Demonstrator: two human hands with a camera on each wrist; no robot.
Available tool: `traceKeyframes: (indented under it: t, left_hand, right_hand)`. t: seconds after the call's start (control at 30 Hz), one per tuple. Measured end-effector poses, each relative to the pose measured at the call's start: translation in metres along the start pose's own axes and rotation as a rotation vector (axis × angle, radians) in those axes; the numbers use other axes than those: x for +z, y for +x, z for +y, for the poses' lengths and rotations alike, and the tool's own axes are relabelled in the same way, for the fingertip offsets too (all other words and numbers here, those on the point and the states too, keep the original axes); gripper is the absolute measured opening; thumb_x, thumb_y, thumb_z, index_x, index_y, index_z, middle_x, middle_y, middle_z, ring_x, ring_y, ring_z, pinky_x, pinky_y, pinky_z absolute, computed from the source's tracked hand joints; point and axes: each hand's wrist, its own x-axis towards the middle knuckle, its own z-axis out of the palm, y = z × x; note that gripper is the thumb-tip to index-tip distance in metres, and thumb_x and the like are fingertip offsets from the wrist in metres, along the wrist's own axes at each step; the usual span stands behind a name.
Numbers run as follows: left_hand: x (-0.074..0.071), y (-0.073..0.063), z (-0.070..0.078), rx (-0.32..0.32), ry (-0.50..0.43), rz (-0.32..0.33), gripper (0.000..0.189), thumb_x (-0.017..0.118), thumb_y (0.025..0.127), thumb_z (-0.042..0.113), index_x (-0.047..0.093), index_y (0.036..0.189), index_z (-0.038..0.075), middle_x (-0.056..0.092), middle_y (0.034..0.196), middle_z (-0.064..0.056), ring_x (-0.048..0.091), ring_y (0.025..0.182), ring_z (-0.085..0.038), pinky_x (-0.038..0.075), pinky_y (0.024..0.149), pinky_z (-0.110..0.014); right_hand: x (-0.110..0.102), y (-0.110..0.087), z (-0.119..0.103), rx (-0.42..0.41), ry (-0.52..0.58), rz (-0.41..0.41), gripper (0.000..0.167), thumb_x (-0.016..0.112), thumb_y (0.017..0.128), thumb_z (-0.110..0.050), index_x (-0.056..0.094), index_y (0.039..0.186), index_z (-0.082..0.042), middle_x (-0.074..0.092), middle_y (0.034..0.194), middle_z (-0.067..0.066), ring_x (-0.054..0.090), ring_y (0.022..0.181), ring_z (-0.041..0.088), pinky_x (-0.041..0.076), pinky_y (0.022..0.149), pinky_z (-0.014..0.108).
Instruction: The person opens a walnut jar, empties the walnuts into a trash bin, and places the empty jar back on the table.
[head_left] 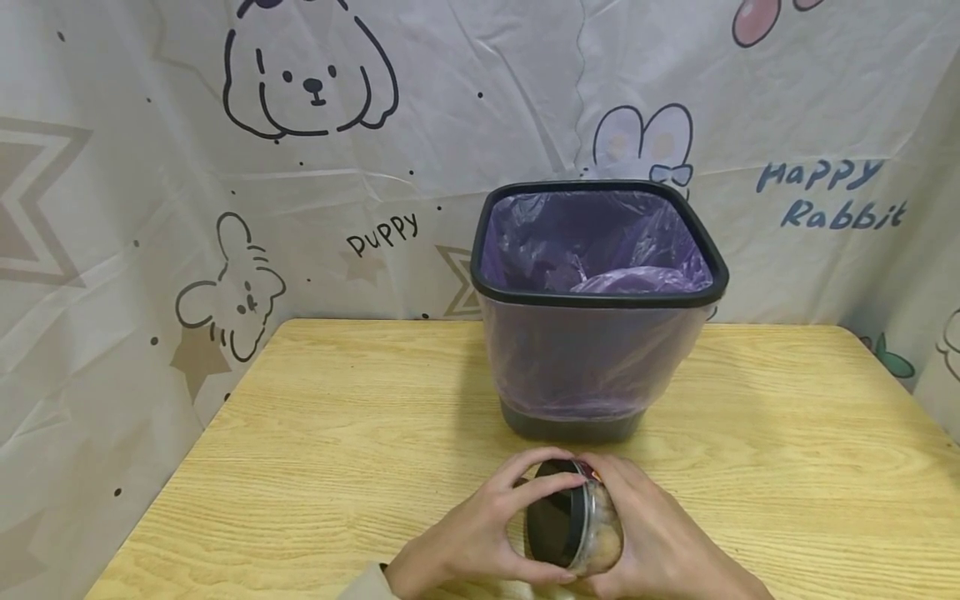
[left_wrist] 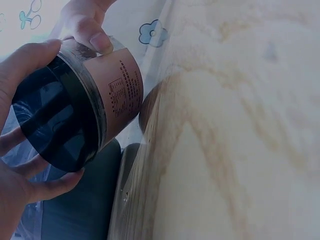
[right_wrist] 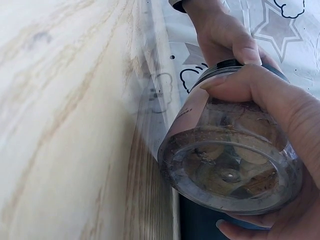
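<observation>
Between both hands a clear plastic jar (head_left: 604, 533) lies tilted on its side near the table's front edge, its black lid (head_left: 553, 521) toward the left. Fingers and thumb of my left hand (head_left: 480, 529) curl around the lid's rim. My right hand (head_left: 660, 529) grips the clear body. Roundish brownish pieces show through the plastic, but I cannot tell what they are. A pinkish label (left_wrist: 117, 87) with dark print wraps part of the jar in the left wrist view. The round base (right_wrist: 230, 175) faces the camera in the right wrist view.
Just beyond the hands stands a dark-rimmed trash bin (head_left: 600, 300) lined with a translucent purple bag (head_left: 592, 358). The wooden table (head_left: 337, 417) extends to both sides. Behind it hangs a pale curtain (head_left: 465, 125) with cartoon drawings.
</observation>
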Motion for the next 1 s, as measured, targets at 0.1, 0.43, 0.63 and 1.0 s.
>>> traceKeyframes:
  t: [0.1, 0.43, 0.63, 1.0]
  left_hand:
    - [-0.0001, 0.0013, -0.0003, 0.042, 0.019, -0.003, 0.09, 0.087, 0.069, 0.026, 0.039, 0.144, 0.012, 0.032, 0.148, -0.01, 0.03, 0.138, -0.029, 0.038, 0.108, -0.042]
    - [0.0002, 0.0007, -0.0007, 0.019, -0.027, -0.012, 0.092, 0.087, 0.07, 0.024, 0.037, 0.145, 0.008, 0.034, 0.148, -0.01, 0.034, 0.137, -0.024, 0.037, 0.109, -0.038]
    - [0.0015, 0.0001, 0.0003, 0.018, 0.001, -0.019, 0.091, 0.086, 0.071, 0.026, 0.037, 0.146, 0.01, 0.033, 0.15, -0.009, 0.031, 0.139, -0.026, 0.035, 0.11, -0.041]
    - [0.0004, 0.0009, 0.0011, 0.012, 0.008, -0.039, 0.089, 0.086, 0.072, 0.026, 0.037, 0.146, 0.01, 0.033, 0.151, -0.008, 0.029, 0.141, -0.026, 0.031, 0.112, -0.04]
  right_hand:
    - [-0.0003, 0.0, 0.0, -0.002, 0.014, 0.0, 0.102, 0.085, 0.053, -0.061, 0.043, 0.138, -0.025, 0.049, 0.129, -0.016, 0.052, 0.111, 0.006, 0.053, 0.085, 0.034]
    - [-0.0009, 0.0032, 0.0006, -0.039, 0.075, 0.006, 0.099, 0.088, 0.054, -0.055, 0.041, 0.138, -0.03, 0.049, 0.126, -0.018, 0.052, 0.108, 0.004, 0.052, 0.086, 0.031]
    - [-0.0009, 0.0025, 0.0008, -0.027, 0.057, -0.003, 0.101, 0.087, 0.054, -0.057, 0.041, 0.139, -0.027, 0.049, 0.128, -0.016, 0.052, 0.11, 0.005, 0.052, 0.086, 0.032]
    - [-0.0002, 0.003, 0.0006, -0.064, 0.049, 0.019, 0.099, 0.086, 0.055, -0.058, 0.042, 0.138, -0.027, 0.05, 0.128, -0.017, 0.053, 0.11, 0.006, 0.052, 0.087, 0.033]
